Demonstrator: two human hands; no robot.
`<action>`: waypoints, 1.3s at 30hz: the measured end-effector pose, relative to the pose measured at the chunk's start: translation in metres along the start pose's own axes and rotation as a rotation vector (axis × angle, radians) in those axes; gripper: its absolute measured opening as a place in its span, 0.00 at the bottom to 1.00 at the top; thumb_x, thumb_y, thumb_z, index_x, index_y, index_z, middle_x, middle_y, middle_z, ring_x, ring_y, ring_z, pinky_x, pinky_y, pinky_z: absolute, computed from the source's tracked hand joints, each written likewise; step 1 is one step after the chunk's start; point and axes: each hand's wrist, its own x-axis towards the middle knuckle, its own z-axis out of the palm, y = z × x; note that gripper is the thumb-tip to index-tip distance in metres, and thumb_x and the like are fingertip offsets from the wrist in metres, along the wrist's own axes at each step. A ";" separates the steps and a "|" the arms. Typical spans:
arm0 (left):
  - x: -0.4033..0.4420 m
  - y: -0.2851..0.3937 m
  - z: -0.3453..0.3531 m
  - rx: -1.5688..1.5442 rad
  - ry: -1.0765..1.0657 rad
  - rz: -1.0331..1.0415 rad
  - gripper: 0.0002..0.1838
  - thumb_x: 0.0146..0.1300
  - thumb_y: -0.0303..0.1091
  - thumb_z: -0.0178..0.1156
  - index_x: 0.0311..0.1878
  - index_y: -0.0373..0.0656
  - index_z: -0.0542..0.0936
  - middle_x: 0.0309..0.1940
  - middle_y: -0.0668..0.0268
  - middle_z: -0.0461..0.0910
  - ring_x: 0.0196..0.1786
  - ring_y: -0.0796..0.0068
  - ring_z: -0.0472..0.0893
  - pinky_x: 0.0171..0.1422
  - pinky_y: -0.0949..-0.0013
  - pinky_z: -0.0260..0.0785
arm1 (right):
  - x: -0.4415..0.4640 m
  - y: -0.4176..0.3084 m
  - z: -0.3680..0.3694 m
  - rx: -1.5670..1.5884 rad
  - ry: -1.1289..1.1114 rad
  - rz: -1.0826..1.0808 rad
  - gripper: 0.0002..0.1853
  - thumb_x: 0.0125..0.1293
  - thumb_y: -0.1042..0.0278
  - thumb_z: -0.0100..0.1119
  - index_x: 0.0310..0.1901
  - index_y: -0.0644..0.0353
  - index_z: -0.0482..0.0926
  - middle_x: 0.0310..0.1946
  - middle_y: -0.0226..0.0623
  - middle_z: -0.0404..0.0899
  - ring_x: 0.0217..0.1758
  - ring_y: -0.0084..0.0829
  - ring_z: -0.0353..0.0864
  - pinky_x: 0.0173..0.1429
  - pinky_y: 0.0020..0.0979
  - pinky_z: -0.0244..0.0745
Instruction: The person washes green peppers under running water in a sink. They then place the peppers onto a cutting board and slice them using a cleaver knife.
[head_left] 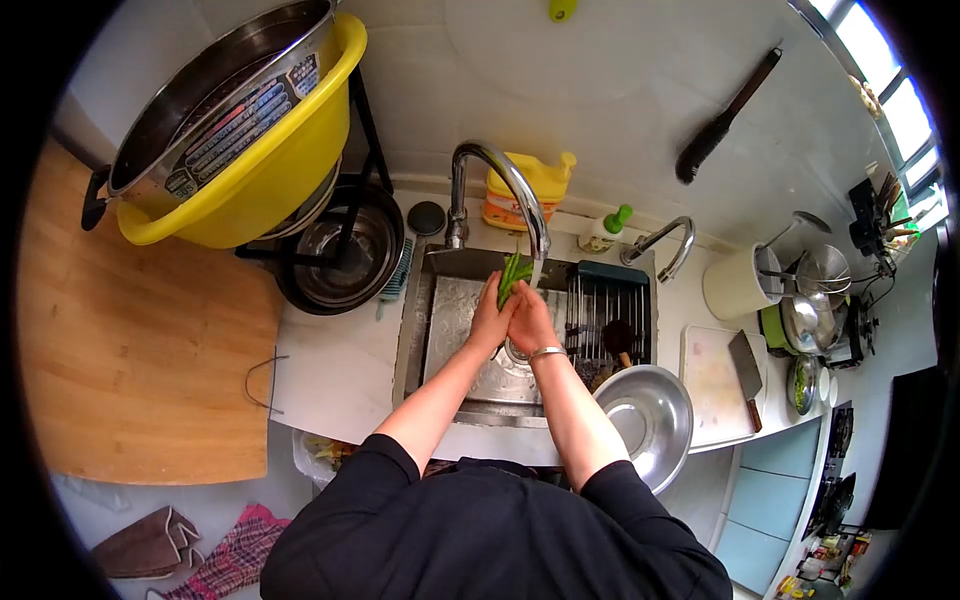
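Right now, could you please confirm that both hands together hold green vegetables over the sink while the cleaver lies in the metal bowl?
Not quite: the head view shows the cleaver on the cutting board. The left hand and right hand do hold green vegetables over the sink.

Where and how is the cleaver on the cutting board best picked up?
Probably by its handle, coming from the front of the counter: the cleaver lies on the cutting board with its handle toward that side and its broad blade pointing toward the wall.
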 end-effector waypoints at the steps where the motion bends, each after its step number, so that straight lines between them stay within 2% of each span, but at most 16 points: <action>1: 0.002 -0.004 -0.004 -0.002 0.000 0.001 0.23 0.68 0.36 0.51 0.63 0.35 0.67 0.65 0.52 0.65 0.68 0.56 0.63 0.71 0.64 0.53 | -0.001 0.001 0.000 -0.002 0.000 -0.002 0.21 0.72 0.55 0.45 0.57 0.61 0.69 0.55 0.36 0.73 0.57 0.33 0.72 0.64 0.35 0.63; 4: 0.009 -0.007 -0.012 0.002 -0.029 -0.057 0.22 0.67 0.36 0.52 0.60 0.32 0.70 0.62 0.50 0.67 0.65 0.57 0.67 0.69 0.65 0.56 | -0.006 0.009 0.000 -0.228 0.042 -0.038 0.22 0.71 0.59 0.48 0.60 0.64 0.65 0.56 0.39 0.71 0.58 0.32 0.71 0.63 0.31 0.64; 8: 0.009 0.012 -0.006 -0.611 0.059 -0.559 0.15 0.65 0.43 0.59 0.40 0.40 0.78 0.36 0.66 0.79 0.37 0.74 0.77 0.40 0.68 0.69 | 0.001 0.027 -0.017 -0.535 0.188 -0.156 0.26 0.65 0.67 0.57 0.62 0.68 0.64 0.57 0.42 0.70 0.57 0.29 0.71 0.59 0.26 0.65; 12: 0.016 -0.020 -0.003 -0.667 0.010 -0.649 0.18 0.66 0.49 0.56 0.40 0.41 0.77 0.32 0.68 0.77 0.32 0.72 0.76 0.37 0.69 0.69 | -0.021 0.017 -0.002 -0.587 0.199 -0.085 0.19 0.67 0.68 0.56 0.56 0.67 0.70 0.49 0.38 0.76 0.50 0.27 0.75 0.53 0.26 0.69; 14: 0.020 -0.026 -0.010 -0.686 -0.061 -0.656 0.18 0.68 0.49 0.54 0.42 0.41 0.77 0.34 0.67 0.78 0.33 0.72 0.76 0.38 0.69 0.69 | -0.022 0.020 -0.008 -0.534 0.183 -0.123 0.12 0.69 0.67 0.52 0.48 0.67 0.75 0.41 0.34 0.79 0.42 0.24 0.75 0.46 0.26 0.70; 21: 0.002 -0.019 -0.003 -0.605 -0.202 -0.517 0.22 0.72 0.49 0.45 0.54 0.42 0.75 0.44 0.64 0.79 0.46 0.74 0.77 0.51 0.71 0.68 | -0.016 0.008 -0.009 -0.509 0.204 -0.122 0.15 0.72 0.60 0.46 0.44 0.63 0.76 0.36 0.30 0.77 0.38 0.22 0.74 0.43 0.25 0.70; 24: -0.005 -0.018 0.003 -0.708 -0.215 -0.438 0.36 0.69 0.64 0.35 0.63 0.41 0.68 0.58 0.62 0.71 0.60 0.69 0.69 0.64 0.68 0.60 | -0.023 0.005 0.004 -0.640 0.229 -0.165 0.14 0.68 0.64 0.53 0.49 0.64 0.73 0.43 0.34 0.76 0.44 0.25 0.74 0.48 0.26 0.69; 25: -0.006 -0.005 0.001 -0.709 -0.215 -0.437 0.36 0.69 0.64 0.35 0.63 0.41 0.68 0.58 0.62 0.71 0.60 0.69 0.69 0.64 0.68 0.60 | -0.026 0.004 0.010 -0.845 0.247 -0.229 0.15 0.66 0.66 0.56 0.51 0.64 0.72 0.46 0.35 0.76 0.46 0.26 0.74 0.50 0.27 0.69; 28: -0.007 0.017 -0.004 -0.798 -0.239 -0.634 0.43 0.65 0.70 0.31 0.67 0.41 0.63 0.60 0.60 0.69 0.61 0.68 0.69 0.66 0.68 0.57 | -0.024 0.008 0.006 -0.775 0.193 -0.219 0.19 0.63 0.70 0.58 0.54 0.64 0.69 0.49 0.36 0.75 0.52 0.28 0.73 0.55 0.28 0.67; 31: -0.004 -0.004 0.005 -0.644 -0.279 -0.464 0.41 0.65 0.69 0.37 0.66 0.40 0.63 0.60 0.59 0.68 0.61 0.69 0.68 0.65 0.68 0.58 | -0.019 0.006 -0.007 -0.856 0.156 -0.262 0.20 0.62 0.70 0.58 0.55 0.66 0.68 0.47 0.41 0.77 0.51 0.33 0.75 0.55 0.30 0.68; 32: -0.002 -0.009 0.010 -0.505 -0.202 -0.258 0.33 0.67 0.59 0.49 0.61 0.39 0.68 0.54 0.60 0.74 0.56 0.71 0.72 0.61 0.68 0.63 | -0.018 0.004 -0.011 -1.018 0.186 -0.250 0.21 0.62 0.70 0.57 0.56 0.67 0.68 0.46 0.46 0.77 0.50 0.36 0.76 0.54 0.31 0.69; 34: 0.005 -0.011 0.005 -0.423 -0.294 -0.344 0.28 0.66 0.52 0.53 0.58 0.39 0.71 0.49 0.62 0.77 0.52 0.72 0.75 0.57 0.69 0.65 | -0.023 -0.007 -0.012 -1.479 0.159 -0.227 0.22 0.62 0.71 0.52 0.58 0.66 0.66 0.45 0.51 0.78 0.49 0.38 0.78 0.52 0.32 0.71; 35: 0.009 -0.012 0.003 -0.337 -0.385 -0.427 0.22 0.66 0.45 0.57 0.55 0.39 0.73 0.43 0.63 0.80 0.47 0.73 0.77 0.54 0.70 0.68 | -0.025 -0.003 -0.013 -1.481 0.157 -0.227 0.22 0.62 0.71 0.52 0.58 0.66 0.66 0.45 0.51 0.78 0.49 0.38 0.78 0.52 0.32 0.71; 36: 0.012 -0.012 0.004 -0.372 -0.308 -0.379 0.14 0.65 0.41 0.59 0.45 0.41 0.77 0.32 0.68 0.80 0.33 0.74 0.79 0.39 0.71 0.71 | -0.031 0.004 -0.009 -1.545 0.127 -0.385 0.24 0.62 0.70 0.52 0.59 0.67 0.64 0.44 0.55 0.78 0.50 0.44 0.78 0.51 0.36 0.71; 37: 0.015 -0.011 0.006 -0.377 -0.302 -0.378 0.14 0.65 0.41 0.59 0.45 0.41 0.77 0.32 0.68 0.80 0.33 0.74 0.79 0.39 0.71 0.71 | -0.035 0.005 -0.005 -1.589 0.117 -0.348 0.26 0.62 0.69 0.52 0.60 0.68 0.61 0.44 0.58 0.77 0.50 0.50 0.77 0.51 0.39 0.71; 39: 0.023 -0.006 0.010 -0.733 -0.226 -0.525 0.14 0.64 0.44 0.59 0.37 0.40 0.77 0.26 0.66 0.77 0.28 0.72 0.78 0.36 0.69 0.73 | -0.040 0.007 0.001 -1.634 0.103 -0.310 0.28 0.62 0.68 0.52 0.61 0.68 0.58 0.43 0.61 0.76 0.50 0.55 0.76 0.50 0.43 0.71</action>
